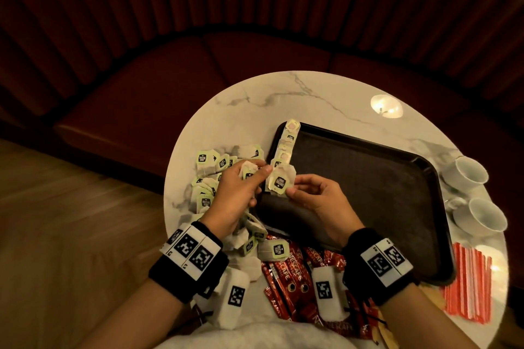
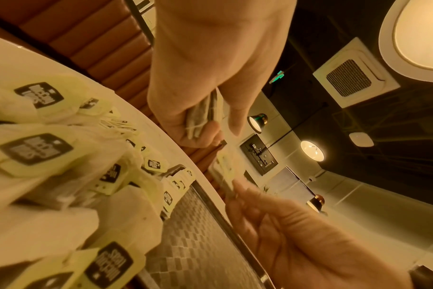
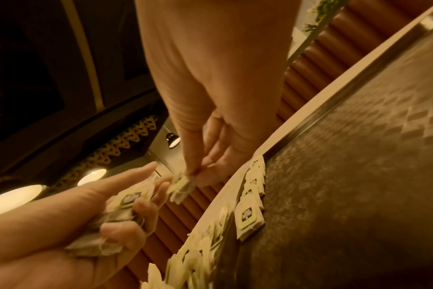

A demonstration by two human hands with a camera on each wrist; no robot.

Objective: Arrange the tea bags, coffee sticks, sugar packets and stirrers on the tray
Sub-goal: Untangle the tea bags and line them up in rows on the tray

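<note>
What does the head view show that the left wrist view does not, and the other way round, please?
Only the head view shows the red coffee sticks, the striped stirrers and two white cups. Only the left wrist view shows the ceiling lamps and a wall socket. Both show the black tray with a row of tea bags along its edge, the loose tea bag pile, and the left hand and right hand each holding tea bags.
</note>
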